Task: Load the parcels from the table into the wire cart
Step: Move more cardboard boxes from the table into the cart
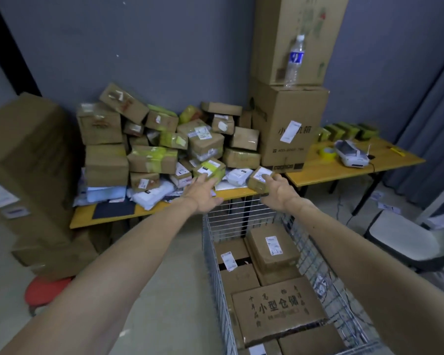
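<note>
Centre frame: right hand (278, 192) grips small brown white-labelled cardboard parcel (259, 179) at the yellow surface (87, 213) edge, just above the grey wire cart (231, 213). The left hand (203, 194), fingers extended, touches yellow-taped cardboard box (209, 169) lying just beyond it. Right load sits nearer the cart.

The wire cart (208, 237) is open on top, with room above the flat boxes (274, 249) inside. Just above its far wall, at the edge of the table (87, 217), the right hand (280, 192) grips a small box (259, 180). Piled parcels (151, 142) fill the table behind; tall cartons (289, 119) block the right.
</note>
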